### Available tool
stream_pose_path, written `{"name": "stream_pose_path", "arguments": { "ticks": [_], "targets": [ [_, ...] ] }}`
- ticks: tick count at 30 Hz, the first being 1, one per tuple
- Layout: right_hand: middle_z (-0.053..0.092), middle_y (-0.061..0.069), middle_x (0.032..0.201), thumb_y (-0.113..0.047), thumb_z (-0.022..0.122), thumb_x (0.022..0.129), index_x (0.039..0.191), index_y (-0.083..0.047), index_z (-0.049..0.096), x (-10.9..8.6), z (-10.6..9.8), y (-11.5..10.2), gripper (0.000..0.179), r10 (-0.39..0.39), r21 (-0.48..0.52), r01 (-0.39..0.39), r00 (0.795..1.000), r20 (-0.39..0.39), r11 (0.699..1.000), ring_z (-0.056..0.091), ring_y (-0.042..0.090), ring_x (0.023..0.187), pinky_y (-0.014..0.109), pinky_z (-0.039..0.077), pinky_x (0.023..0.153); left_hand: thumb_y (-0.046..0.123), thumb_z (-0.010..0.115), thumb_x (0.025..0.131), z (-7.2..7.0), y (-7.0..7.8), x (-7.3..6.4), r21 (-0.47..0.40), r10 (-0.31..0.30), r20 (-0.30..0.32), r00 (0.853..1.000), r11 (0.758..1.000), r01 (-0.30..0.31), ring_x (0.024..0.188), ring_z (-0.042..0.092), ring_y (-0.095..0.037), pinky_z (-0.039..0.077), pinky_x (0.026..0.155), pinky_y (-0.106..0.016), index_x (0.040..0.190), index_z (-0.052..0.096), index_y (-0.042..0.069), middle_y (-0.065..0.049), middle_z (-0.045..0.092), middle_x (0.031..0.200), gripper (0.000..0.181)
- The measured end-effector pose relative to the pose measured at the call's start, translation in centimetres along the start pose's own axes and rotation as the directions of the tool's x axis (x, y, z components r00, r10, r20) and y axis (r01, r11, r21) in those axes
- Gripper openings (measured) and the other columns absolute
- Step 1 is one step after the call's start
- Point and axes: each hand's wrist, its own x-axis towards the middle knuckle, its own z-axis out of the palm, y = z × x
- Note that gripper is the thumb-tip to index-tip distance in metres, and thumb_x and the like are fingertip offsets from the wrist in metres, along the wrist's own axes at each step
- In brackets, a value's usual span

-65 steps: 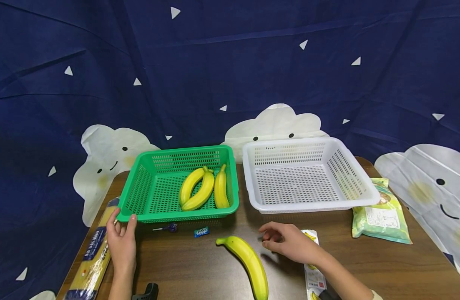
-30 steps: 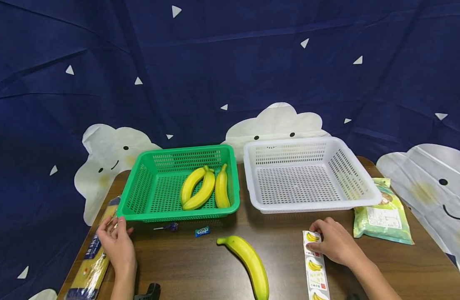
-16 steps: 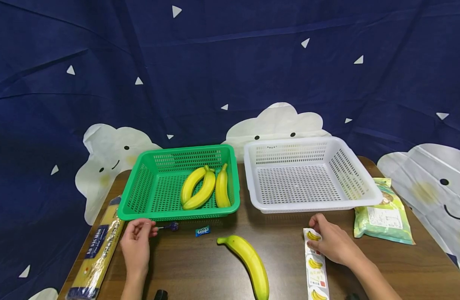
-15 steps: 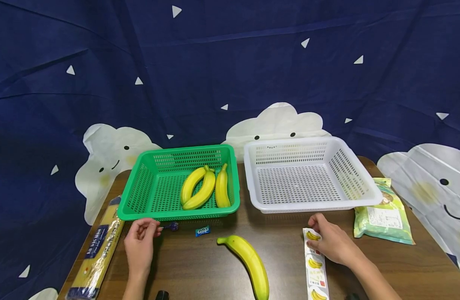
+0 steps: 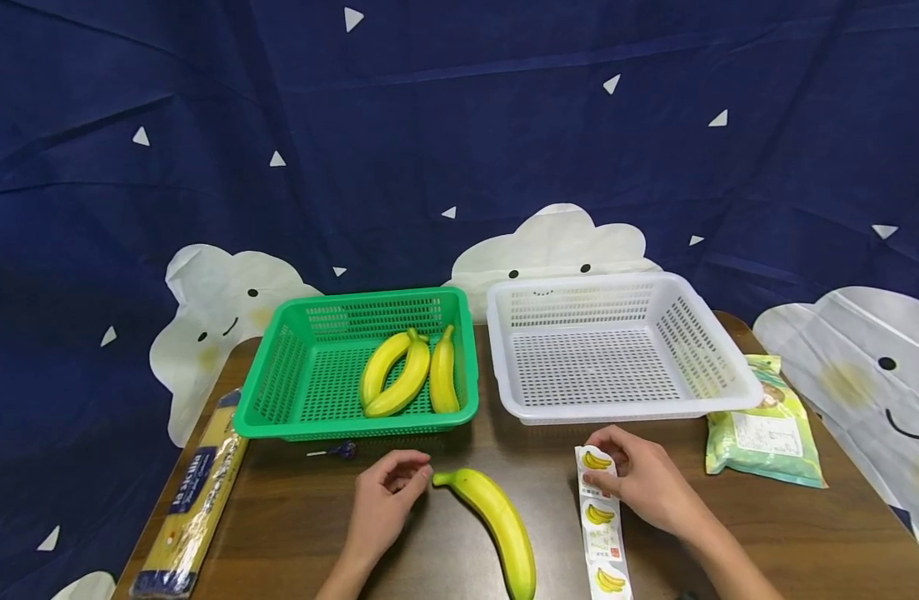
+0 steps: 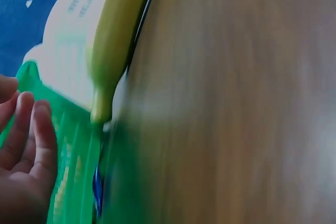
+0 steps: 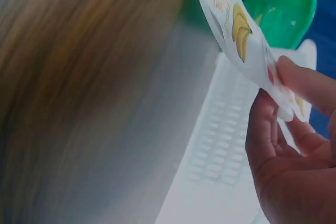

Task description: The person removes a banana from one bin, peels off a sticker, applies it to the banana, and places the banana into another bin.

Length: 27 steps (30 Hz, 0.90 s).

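Note:
My right hand (image 5: pixel 642 483) pinches the top end of a strip of banana stickers (image 5: pixel 600 521) between thumb and fingers. In the right wrist view the strip (image 7: pixel 241 30) curves away from the fingertips, off the table. My left hand (image 5: pixel 387 504), fingers loosely bent and holding nothing, is just left of the stem of a single yellow banana (image 5: pixel 496 521). That banana lies on the table between both hands. In the left wrist view the left hand (image 6: pixel 26 156) shows at the edge, apart from the banana (image 6: pixel 118 35). A small blue-wrapped sweet (image 6: pixel 97 190) lies beyond the stem, hidden in the head view.
A green basket (image 5: pixel 354 429) with 3 bananas (image 5: pixel 402 383) stands at the back left. Right of it is a white basket (image 5: pixel 594 412). A lollipop (image 5: pixel 345 450), a spaghetti pack (image 5: pixel 192 500) and a green snack bag (image 5: pixel 766 442) lie around.
My left hand has gone from the green basket's front left corner past the lollipop towards the banana stem. My right hand has reached the sticker strip, gripped it and shifted it left.

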Motion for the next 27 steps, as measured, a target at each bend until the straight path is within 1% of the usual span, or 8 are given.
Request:
{"name": "stream_pose_path", "arguments": {
  "ticks": [4, 7, 9, 14, 17, 20, 24, 27],
  "targets": [
    [0.059, -0.007, 0.078, -0.024, 0.081, 0.078, 0.101, -0.024, 0.063, -0.3, 0.5, -1.0, 0.030, -0.072, 0.033, 0.073, 0.997, -0.015, 0.997, 0.050, 0.008, 0.060, 0.026, 0.044, 0.053, 0.003, 0.069, 0.088, 1.7, 0.5, -0.4, -0.045, -0.019, 0.135, 0.991, 0.999, 0.026, 0.080, 0.065, -0.023, 0.053, 0.068, -0.027, 0.098, 0.071, 0.004, -0.014, 0.069, 0.092, 0.010],
    [0.061, -0.009, 0.083, -0.026, 0.081, 0.079, 0.102, -0.026, 0.063, -0.5, 1.0, -1.9, 0.029, -0.105, 0.053, 0.105, 0.994, 0.006, 0.993, 0.052, 0.008, 0.063, 0.026, 0.045, 0.055, 0.003, 0.068, 0.088, 2.9, 1.3, -0.8, -0.065, 0.012, 0.207, 0.978, 0.998, 0.001, 0.081, 0.066, -0.023, 0.054, 0.069, -0.028, 0.100, 0.069, -0.002, -0.015, 0.068, 0.094, 0.013],
    [0.062, -0.011, 0.087, -0.024, 0.081, 0.078, 0.102, -0.027, 0.064, -0.7, 1.5, -2.5, 0.029, -0.150, 0.058, 0.149, 0.989, 0.012, 0.987, 0.054, 0.007, 0.066, 0.025, 0.046, 0.057, 0.003, 0.068, 0.088, 3.7, 1.8, -1.1, -0.077, 0.042, 0.241, 0.970, 0.997, -0.024, 0.082, 0.066, -0.022, 0.054, 0.071, -0.030, 0.101, 0.069, -0.003, -0.015, 0.068, 0.095, 0.014],
    [0.061, -0.015, 0.090, -0.020, 0.082, 0.077, 0.100, -0.029, 0.066, -1.2, 2.5, -4.0, 0.030, -0.296, 0.045, 0.295, 0.955, 0.016, 0.954, 0.054, 0.005, 0.069, 0.025, 0.047, 0.059, 0.002, 0.070, 0.086, 5.7, 2.2, -1.4, -0.084, 0.131, 0.244, 0.961, 0.990, -0.114, 0.083, 0.065, -0.020, 0.055, 0.071, -0.034, 0.100, 0.071, 0.006, -0.008, 0.066, 0.094, 0.014],
    [0.059, -0.016, 0.087, -0.020, 0.083, 0.076, 0.098, -0.030, 0.066, -1.4, 3.1, -4.7, 0.030, -0.353, 0.032, 0.352, 0.935, 0.028, 0.935, 0.052, 0.004, 0.068, 0.023, 0.046, 0.059, 0.005, 0.073, 0.085, 6.7, 1.4, -1.5, -0.083, 0.193, 0.232, 0.953, 0.981, -0.178, 0.081, 0.064, -0.018, 0.055, 0.068, -0.034, 0.100, 0.072, 0.009, -0.007, 0.065, 0.094, 0.016],
    [0.056, -0.016, 0.082, -0.019, 0.083, 0.075, 0.097, -0.030, 0.067, -1.5, 3.6, -5.3, 0.030, -0.382, 0.018, 0.382, 0.923, 0.041, 0.924, 0.049, 0.004, 0.065, 0.022, 0.043, 0.056, 0.011, 0.075, 0.084, 7.5, 0.4, -1.7, -0.081, 0.247, 0.232, 0.941, 0.969, -0.234, 0.080, 0.064, -0.016, 0.055, 0.066, -0.033, 0.100, 0.073, 0.011, -0.005, 0.065, 0.094, 0.016],
    [0.055, -0.017, 0.084, -0.019, 0.083, 0.076, 0.095, -0.031, 0.068, -1.5, 4.1, -5.9, 0.027, -0.373, 0.023, 0.373, 0.925, 0.072, 0.928, 0.050, 0.004, 0.067, 0.022, 0.044, 0.057, 0.018, 0.075, 0.085, 7.8, -0.1, -1.8, -0.081, 0.291, 0.229, 0.929, 0.957, -0.280, 0.079, 0.063, -0.013, 0.055, 0.066, -0.032, 0.096, 0.074, 0.015, 0.002, 0.063, 0.094, 0.012],
    [0.058, -0.018, 0.091, -0.022, 0.081, 0.078, 0.096, -0.029, 0.071, -1.6, 4.2, -6.1, 0.022, -0.341, 0.035, 0.339, 0.935, 0.102, 0.940, 0.053, 0.004, 0.072, 0.024, 0.047, 0.060, 0.019, 0.075, 0.085, 7.9, -0.1, -1.9, -0.080, 0.302, 0.220, 0.927, 0.953, -0.292, 0.080, 0.062, -0.012, 0.054, 0.066, -0.032, 0.092, 0.074, 0.017, 0.006, 0.062, 0.092, 0.007]
  ]
}}
